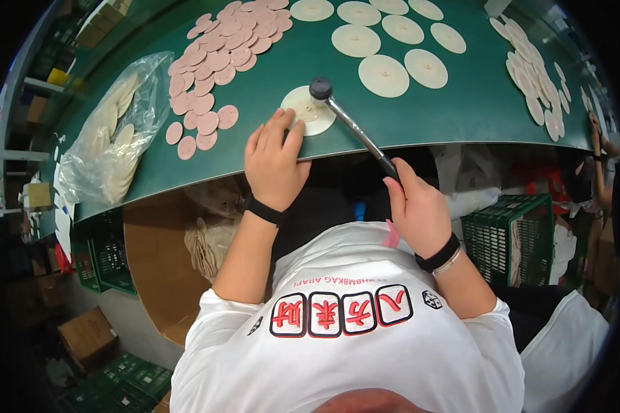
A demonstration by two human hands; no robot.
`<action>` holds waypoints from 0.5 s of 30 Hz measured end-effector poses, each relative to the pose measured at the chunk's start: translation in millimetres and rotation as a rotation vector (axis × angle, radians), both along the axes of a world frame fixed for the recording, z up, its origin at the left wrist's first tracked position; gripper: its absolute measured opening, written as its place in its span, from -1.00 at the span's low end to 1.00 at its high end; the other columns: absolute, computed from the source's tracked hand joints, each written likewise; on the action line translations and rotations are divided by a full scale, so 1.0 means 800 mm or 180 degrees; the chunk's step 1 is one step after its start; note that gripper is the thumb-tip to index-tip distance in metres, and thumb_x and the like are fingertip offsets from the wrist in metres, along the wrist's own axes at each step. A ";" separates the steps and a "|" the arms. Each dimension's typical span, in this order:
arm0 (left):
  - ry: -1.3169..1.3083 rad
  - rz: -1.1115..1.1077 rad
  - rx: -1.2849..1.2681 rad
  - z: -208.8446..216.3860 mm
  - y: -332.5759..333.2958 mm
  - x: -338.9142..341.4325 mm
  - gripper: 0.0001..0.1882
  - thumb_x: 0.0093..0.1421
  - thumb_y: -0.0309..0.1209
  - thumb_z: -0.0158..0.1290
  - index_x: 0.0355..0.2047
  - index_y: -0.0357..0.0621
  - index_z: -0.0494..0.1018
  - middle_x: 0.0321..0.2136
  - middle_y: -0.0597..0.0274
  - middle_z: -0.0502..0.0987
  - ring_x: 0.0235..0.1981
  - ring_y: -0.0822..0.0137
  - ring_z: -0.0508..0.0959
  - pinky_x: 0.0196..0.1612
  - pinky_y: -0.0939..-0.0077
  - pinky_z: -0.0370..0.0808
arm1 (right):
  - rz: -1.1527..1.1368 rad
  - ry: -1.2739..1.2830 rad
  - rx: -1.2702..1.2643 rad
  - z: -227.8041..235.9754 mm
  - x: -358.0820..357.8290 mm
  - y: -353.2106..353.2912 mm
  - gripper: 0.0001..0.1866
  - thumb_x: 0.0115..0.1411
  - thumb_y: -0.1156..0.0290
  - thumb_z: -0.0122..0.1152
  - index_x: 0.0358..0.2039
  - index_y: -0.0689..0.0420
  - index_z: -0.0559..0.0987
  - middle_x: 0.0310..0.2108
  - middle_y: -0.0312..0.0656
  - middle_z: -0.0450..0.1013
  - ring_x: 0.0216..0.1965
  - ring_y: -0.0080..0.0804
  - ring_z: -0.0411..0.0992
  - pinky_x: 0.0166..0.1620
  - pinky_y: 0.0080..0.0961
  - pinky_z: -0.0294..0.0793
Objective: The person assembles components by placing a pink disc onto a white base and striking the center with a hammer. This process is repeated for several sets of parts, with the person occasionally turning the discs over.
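In my right hand (420,210) is a mallet (357,131) with a metal shaft, dark grip and round black head. The mallet's head is over the upper right part of a cream round disc (315,124) near the table's front edge; whether they touch I cannot tell. Across the left side of this disc, my left hand (277,162) rests its stretched fingers. Small raised bits show around the disc's middle. Beyond it lie several similar cream discs (383,76), with a small peg at the centre of each. To the left spreads a heap of smaller pink discs (218,60).
A clear plastic bag (145,89) of cream pieces lies on the green table (262,89) at left. Overlapping cream discs (527,76) form a row at right. Below are a cardboard box (155,255) and a green crate (489,230). Another person's hand (594,125) shows at far right.
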State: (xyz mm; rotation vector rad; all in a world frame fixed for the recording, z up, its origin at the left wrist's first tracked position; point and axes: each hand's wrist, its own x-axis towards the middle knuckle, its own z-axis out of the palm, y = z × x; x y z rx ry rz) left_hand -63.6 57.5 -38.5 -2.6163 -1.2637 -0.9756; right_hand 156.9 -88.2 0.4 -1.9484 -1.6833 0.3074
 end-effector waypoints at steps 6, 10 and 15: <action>0.0028 0.0000 -0.0010 -0.004 0.000 -0.003 -0.38 -0.14 -0.53 0.33 0.04 -0.02 0.55 0.16 0.22 0.55 0.28 0.17 0.52 0.27 0.13 0.40 | 0.0018 0.0117 0.0106 0.019 -0.006 0.005 -0.64 0.41 0.35 0.22 0.16 0.17 0.54 -0.47 0.04 0.54 -0.47 0.11 0.53 -0.40 -0.09 0.47; -0.0016 0.0008 -0.0025 0.003 -0.003 0.002 -0.39 -0.15 -0.57 0.30 0.01 -0.01 0.57 0.13 0.26 0.57 0.24 0.16 0.55 0.25 0.17 0.41 | -0.0017 0.0073 -0.0048 0.018 -0.002 0.007 -0.65 0.41 0.34 0.23 0.14 0.16 0.54 -0.44 0.04 0.56 -0.44 0.11 0.54 -0.39 -0.09 0.48; -0.0028 -0.0047 -0.0038 0.003 -0.005 -0.001 -0.36 -0.16 -0.61 0.28 0.04 -0.01 0.57 0.14 0.24 0.57 0.21 0.13 0.56 0.25 0.18 0.38 | -0.0020 -0.0019 -0.0047 0.004 -0.003 0.012 -0.67 0.40 0.34 0.23 0.13 0.14 0.54 -0.43 0.02 0.56 -0.42 0.10 0.55 -0.38 -0.07 0.49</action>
